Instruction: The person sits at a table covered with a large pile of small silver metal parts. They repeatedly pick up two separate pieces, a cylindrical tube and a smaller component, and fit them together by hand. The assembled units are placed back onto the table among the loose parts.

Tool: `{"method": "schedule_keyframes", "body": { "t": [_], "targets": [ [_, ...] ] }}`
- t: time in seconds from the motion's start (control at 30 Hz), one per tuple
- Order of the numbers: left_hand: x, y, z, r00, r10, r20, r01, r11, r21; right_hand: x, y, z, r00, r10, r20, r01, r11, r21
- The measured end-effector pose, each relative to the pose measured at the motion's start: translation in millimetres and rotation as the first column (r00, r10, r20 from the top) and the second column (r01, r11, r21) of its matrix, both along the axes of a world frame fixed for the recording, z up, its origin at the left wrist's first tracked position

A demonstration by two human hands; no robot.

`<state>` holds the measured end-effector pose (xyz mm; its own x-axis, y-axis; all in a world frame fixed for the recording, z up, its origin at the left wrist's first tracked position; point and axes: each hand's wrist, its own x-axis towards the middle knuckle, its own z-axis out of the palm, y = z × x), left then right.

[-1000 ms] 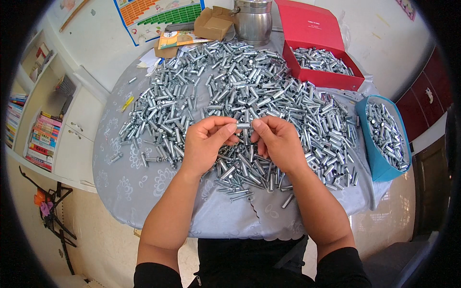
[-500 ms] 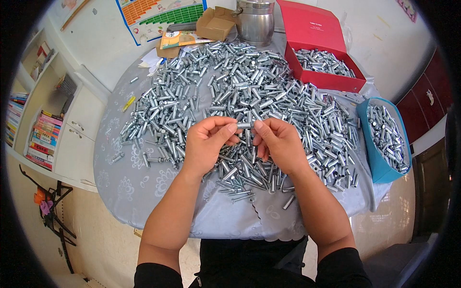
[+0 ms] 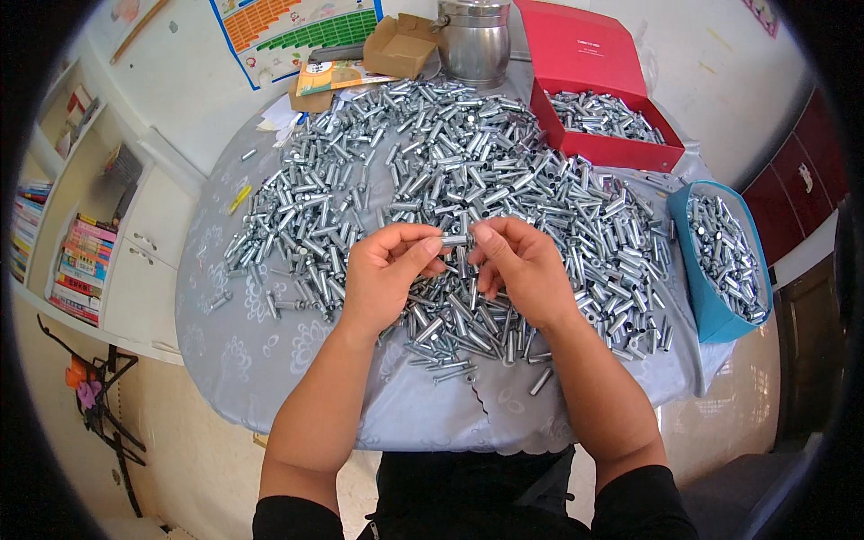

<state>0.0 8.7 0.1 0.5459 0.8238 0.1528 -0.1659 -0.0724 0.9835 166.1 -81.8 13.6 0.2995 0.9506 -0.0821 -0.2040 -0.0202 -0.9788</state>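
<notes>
Across the middle of the head view, just over the near part of a heap, I list two bare hands meeting at one item.

Item, held: a short silvery metal piece (image 3: 456, 240), lying crosswise between the two sets of fingertips, above the heap.

Left hand (image 3: 389, 270): thumb and forefinger closed in a pinch on the piece's left end; remaining fingers curled under; back of the hand turned up and outward. Left forearm (image 3: 315, 387): enters from the lower edge, slants up and inward, elbow bent outward.

Right hand (image 3: 525, 270): thumb and forefinger closed on the piece's right end; other fingers bent below, pointing inward; I cannot tell whether they touch anything in the heap. Right forearm (image 3: 603, 378): slants up and inward, roughly mirroring its partner. Black short sleeves cover both upper arms.

Surroundings, as I count them: a heap of silvery metal pieces (image 3: 531, 193), spread loosely over a table with a grey patterned cloth (image 3: 261, 369); a red box (image 3: 612, 151), lid raised, holding more such pieces; a teal bin (image 3: 689, 261), likewise filled, at the right; a steel pot (image 3: 474, 54) and an open brown carton (image 3: 399, 54) behind the heap.
</notes>
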Motion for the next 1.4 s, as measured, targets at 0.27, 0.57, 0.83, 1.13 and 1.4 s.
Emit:
{"method": "schedule_keyframes", "body": {
  "t": [0.27, 0.57, 0.83, 1.13, 1.4],
  "targets": [
    [1, -1, 2, 1.000, -0.007, 0.002, 0.007, 1.000, -0.018, 4, 1, -8, 1.000, 0.024, 0.019, -0.024, 1.000, -0.007],
    [0, 0, 3, 1.000, 0.000, 0.024, 0.001, 0.998, -0.055, 4, 1, -6, 0.999, 0.026, 0.043, -0.026, 1.000, 0.006],
    [0, 1, 7, 0.997, 0.069, -0.025, -0.071, 0.991, -0.117, 1, 2, -7, 0.988, -0.106, 0.110, 0.091, 0.987, 0.134],
    [2, -1, 4, 1.000, 0.013, 0.026, -0.011, 0.995, -0.101, -2, 0, -13, 0.959, -0.024, 0.284, -0.002, 0.996, 0.091],
    [-2, 4, 1, 0.999, 0.043, 0.029, -0.041, 0.998, -0.046, -3, 1, -10, 0.916, -0.188, 0.353, 0.128, 0.974, 0.185]
  ]
}}
